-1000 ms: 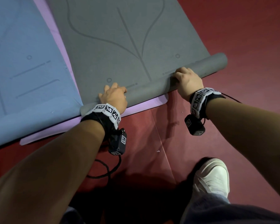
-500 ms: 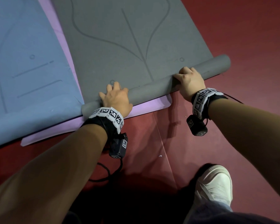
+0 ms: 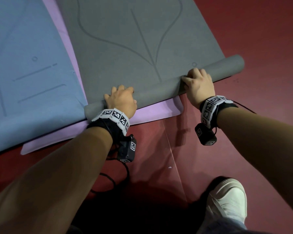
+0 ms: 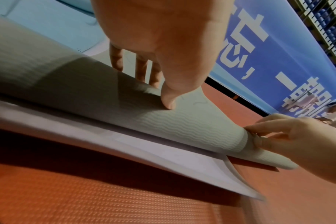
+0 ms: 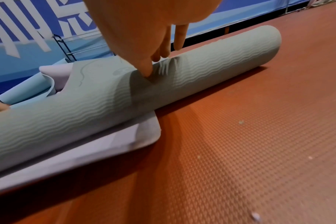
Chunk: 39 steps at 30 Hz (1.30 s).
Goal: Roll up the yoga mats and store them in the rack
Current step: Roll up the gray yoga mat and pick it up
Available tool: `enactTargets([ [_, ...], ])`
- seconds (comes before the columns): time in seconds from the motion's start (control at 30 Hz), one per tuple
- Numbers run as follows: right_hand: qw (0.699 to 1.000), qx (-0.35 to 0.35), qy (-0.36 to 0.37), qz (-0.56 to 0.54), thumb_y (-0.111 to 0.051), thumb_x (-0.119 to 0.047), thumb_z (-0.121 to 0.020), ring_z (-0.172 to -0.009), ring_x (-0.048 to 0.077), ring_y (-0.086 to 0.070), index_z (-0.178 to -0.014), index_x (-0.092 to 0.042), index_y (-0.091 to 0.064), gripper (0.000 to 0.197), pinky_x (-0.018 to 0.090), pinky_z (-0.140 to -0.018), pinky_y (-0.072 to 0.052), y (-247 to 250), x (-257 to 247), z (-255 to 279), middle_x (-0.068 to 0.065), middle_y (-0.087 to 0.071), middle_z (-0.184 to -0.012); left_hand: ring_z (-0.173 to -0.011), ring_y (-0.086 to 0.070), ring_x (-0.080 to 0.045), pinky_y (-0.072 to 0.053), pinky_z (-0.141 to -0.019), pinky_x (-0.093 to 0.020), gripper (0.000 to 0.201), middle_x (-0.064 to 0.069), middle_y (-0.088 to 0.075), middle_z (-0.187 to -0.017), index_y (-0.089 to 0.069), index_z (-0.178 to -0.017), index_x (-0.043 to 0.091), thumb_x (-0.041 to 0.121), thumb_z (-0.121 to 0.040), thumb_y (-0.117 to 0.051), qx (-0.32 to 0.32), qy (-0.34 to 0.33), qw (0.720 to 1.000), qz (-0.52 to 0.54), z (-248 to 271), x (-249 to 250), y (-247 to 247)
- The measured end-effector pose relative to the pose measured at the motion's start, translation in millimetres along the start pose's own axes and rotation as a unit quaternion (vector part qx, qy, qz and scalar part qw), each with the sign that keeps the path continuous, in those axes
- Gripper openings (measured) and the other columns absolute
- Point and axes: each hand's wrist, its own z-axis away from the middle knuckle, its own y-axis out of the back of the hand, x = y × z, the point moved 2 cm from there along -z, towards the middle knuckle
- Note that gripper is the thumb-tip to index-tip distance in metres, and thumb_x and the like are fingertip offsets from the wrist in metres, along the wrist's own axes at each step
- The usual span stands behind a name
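— So what's changed? 
— Both hands have pushed the grey mat [image 3: 142, 48] on; its roll [image 3: 227, 66] is thicker and lies farther up the purple mat [image 3: 159, 110]. 
— Grip? 
— Left hand [image 3: 121, 100] and right hand [image 3: 199, 83] press curled fingers over it. Most is still flat; the rack [image 5: 64, 47] waits.

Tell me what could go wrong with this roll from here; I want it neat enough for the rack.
1. The grey mat lies on the purple mat, which could drag along or get caught in the roll.
2. The left hand and right hand grip only parts of the grey roll, whose right end juts past the purple mat onto the red floor, so it may roll unevenly.
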Motion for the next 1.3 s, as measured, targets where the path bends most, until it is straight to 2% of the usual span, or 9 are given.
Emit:
enactTargets([
  [0.1, 1.0, 0.0, -0.004, -0.008, -0.058, -0.012, -0.078, -0.097, 0.038, -0.052, -0.116, -0.009, -0.065, 0.039, 0.043, -0.076, -0.045, -3, -6, 6, 0.014, -0.057, -0.112, -0.122, -0.042, -0.03, -0.033, -0.099, -0.045, 0.033, -0.004, -0.049, -0.129, -0.064, -0.125, 0.028, 0.031, -0.093, -0.063, 0.01, 0.001, 1.0, -0.009, -3, -1, -1],
  [0.2, 0.999, -0.03, 0.013, -0.017, -0.062, -0.017, -0.075, -0.111, 0.037, -0.051, -0.131, -0.009, -0.055, 0.057, 0.045, -0.089, -0.047, -7, -7, 5, 0.012, -0.056, -0.123, -0.12, -0.046, -0.031, -0.033, -0.099, -0.044, 0.033, -0.006, -0.053, -0.129, -0.06, -0.129, 0.029, 0.028, -0.097, -0.057, 0.002, 0.006, 1.0, -0.001, -8, -2, 0],
  [0.3, 0.998, -0.052, 0.018, -0.029, -0.061, -0.014, -0.075, -0.129, 0.035, -0.045, -0.137, -0.01, -0.049, 0.063, 0.048, -0.106, -0.038, -12, -7, -1, 0.012, -0.053, -0.134, -0.118, -0.05, -0.032, -0.033, -0.098, -0.044, 0.032, -0.008, -0.057, -0.125, -0.055, -0.131, 0.03, 0.025, -0.099, -0.054, 0.006, 0.014, 1.0, 0.018, -13, -4, 1],
  [0.4, 0.997, -0.077, 0.008, -0.025, -0.061, -0.008, -0.075, -0.14, 0.035, -0.034, -0.142, -0.009, -0.044, 0.069, 0.049, -0.115, -0.026, -16, -10, -6, 0.014, -0.046, -0.143, -0.121, -0.045, -0.03, -0.031, -0.099, -0.045, 0.033, -0.006, -0.056, -0.127, -0.059, -0.13, 0.033, 0.028, -0.099, -0.049, 0.011, 0.015, 1.0, 0.025, -15, -6, -2],
  [0.5, 0.997, -0.078, 0.004, -0.026, -0.061, -0.007, -0.075, -0.142, 0.034, -0.031, -0.14, -0.011, -0.045, 0.067, 0.048, -0.116, -0.021, -16, -11, -13, 0.012, -0.045, -0.145, -0.121, -0.041, -0.029, -0.031, -0.099, -0.046, 0.042, -0.003, -0.051, -0.128, -0.062, -0.129, 0.033, 0.034, -0.088, -0.054, 0.025, 0.018, 0.999, 0.035, -14, -7, -2],
  [0.6, 0.995, -0.092, -0.003, -0.023, -0.061, -0.009, -0.077, -0.145, 0.031, -0.026, -0.142, -0.015, -0.042, 0.068, 0.048, -0.119, -0.016, -16, -11, -22, 0.008, -0.041, -0.149, -0.119, -0.041, -0.028, -0.032, -0.096, -0.047, 0.059, -0.001, -0.047, -0.127, -0.056, -0.134, 0.036, 0.044, -0.076, -0.065, 0.012, 0.004, 1.0, -0.003, -14, -8, -2],
  [0.73, 0.992, -0.127, -0.005, 0.002, -0.063, -0.014, -0.079, -0.149, 0.028, -0.018, -0.15, -0.02, -0.032, 0.077, 0.047, -0.12, -0.009, -19, -11, -34, 0.006, -0.031, -0.156, -0.117, -0.043, -0.029, -0.034, -0.092, -0.046, 0.078, -0.001, -0.046, -0.129, -0.042, -0.142, 0.037, 0.034, -0.072, -0.076, -0.01, -0.011, 0.998, -0.06, -21, -12, -5],
  [0.9, 0.988, -0.152, 0.003, 0.038, -0.068, -0.019, -0.077, -0.149, 0.029, -0.015, -0.153, -0.023, -0.024, 0.088, 0.049, -0.121, -0.006, -26, -10, -44, 0.006, -0.027, -0.157, -0.114, -0.046, -0.03, -0.034, -0.087, -0.048, 0.07, -0.002, -0.053, -0.122, -0.043, -0.132, 0.032, 0.017, -0.073, -0.076, 0.004, -0.007, 0.998, -0.069, -28, -12, -7],
  [1.3, 0.985, -0.161, 0.008, 0.068, -0.069, -0.021, -0.076, -0.145, 0.03, -0.02, -0.15, -0.023, -0.026, 0.086, 0.049, -0.12, -0.006, -32, -11, -64, 0.007, -0.032, -0.152, -0.114, -0.043, -0.029, -0.035, -0.086, -0.051, 0.063, -0.001, -0.049, -0.119, -0.05, -0.125, 0.034, 0.013, -0.072, -0.076, 0.002, 0.003, 0.997, -0.072, -45, -15, -9],
])
